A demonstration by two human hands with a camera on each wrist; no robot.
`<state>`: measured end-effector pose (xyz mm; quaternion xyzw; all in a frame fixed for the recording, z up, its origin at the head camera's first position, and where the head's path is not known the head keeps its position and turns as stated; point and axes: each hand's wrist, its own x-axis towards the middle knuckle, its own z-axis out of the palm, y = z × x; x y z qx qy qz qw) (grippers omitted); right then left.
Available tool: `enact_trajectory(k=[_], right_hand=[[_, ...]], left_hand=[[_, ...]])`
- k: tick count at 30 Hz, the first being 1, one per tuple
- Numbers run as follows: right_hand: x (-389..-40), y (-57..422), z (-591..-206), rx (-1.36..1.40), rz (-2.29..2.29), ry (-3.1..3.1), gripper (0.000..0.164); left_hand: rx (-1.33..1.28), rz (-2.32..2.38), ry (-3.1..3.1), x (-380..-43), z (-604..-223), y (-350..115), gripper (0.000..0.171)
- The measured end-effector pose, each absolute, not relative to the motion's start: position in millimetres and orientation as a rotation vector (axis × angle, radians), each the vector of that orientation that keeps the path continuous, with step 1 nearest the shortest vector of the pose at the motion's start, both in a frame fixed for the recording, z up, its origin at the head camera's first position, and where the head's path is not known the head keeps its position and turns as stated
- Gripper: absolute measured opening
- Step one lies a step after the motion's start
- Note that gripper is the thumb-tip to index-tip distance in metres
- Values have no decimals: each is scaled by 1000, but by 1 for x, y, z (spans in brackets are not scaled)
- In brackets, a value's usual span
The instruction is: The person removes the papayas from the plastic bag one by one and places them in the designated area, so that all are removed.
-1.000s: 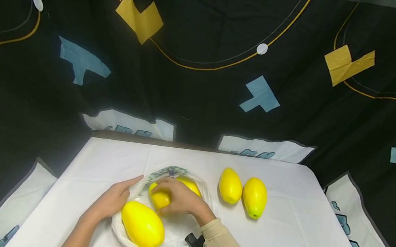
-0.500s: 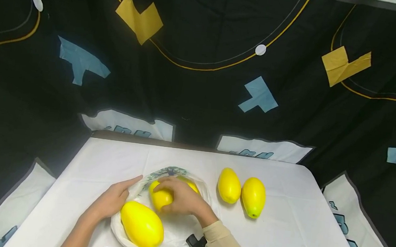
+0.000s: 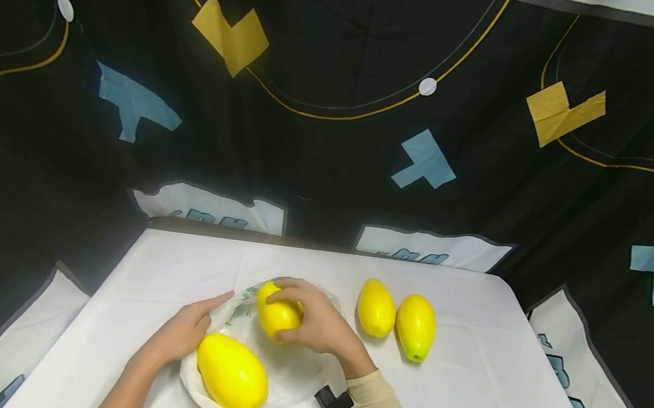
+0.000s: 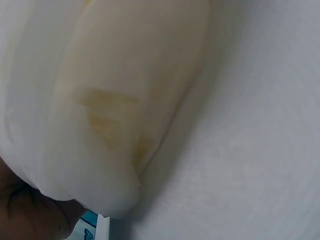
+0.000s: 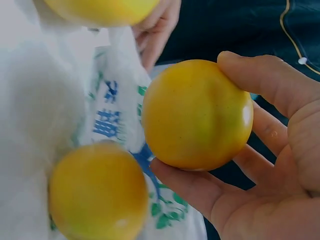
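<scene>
A white plastic bag (image 3: 303, 386) with green and blue print lies spread on the table, its mouth facing up. My left hand (image 3: 187, 328) grips its left rim; in the left wrist view the bag mostly hides that hand (image 4: 35, 215). My right hand (image 3: 318, 318) holds a yellow oval fruit (image 3: 277, 314) over the bag, thumb and fingertips around it, plainly seen in the right wrist view (image 5: 195, 115). A larger yellow fruit (image 3: 232, 375) rests at the bag's near left. Another yellow fruit (image 5: 97, 192), mostly hidden behind my right hand in the head view, lies in the bag.
Two yellow oval fruits (image 3: 377, 308) (image 3: 416, 329) lie side by side on the white table (image 3: 463, 388), right of the bag. A black cloth (image 3: 319, 164) with taped cords hangs behind the table. Black straps (image 3: 334, 402) show at the wrists.
My right hand has raised the yellow fruit and moved it slightly to the right and toward the camera. My left hand stays at the bag's rim.
</scene>
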<state>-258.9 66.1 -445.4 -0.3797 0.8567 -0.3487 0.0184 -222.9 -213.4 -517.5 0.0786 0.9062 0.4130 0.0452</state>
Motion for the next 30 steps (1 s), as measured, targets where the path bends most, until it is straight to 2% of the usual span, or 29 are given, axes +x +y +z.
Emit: enact_trajectory(k=[12,30], right_hand=[[-256,90,-430,-1030,-1343,2621,55],[-256,142,-408,-803,-1520,2765,54]], left_hand=[[223,1243,2779,-222,-518,-214,53],[194,1239,2763,-224,-518,-212,53]])
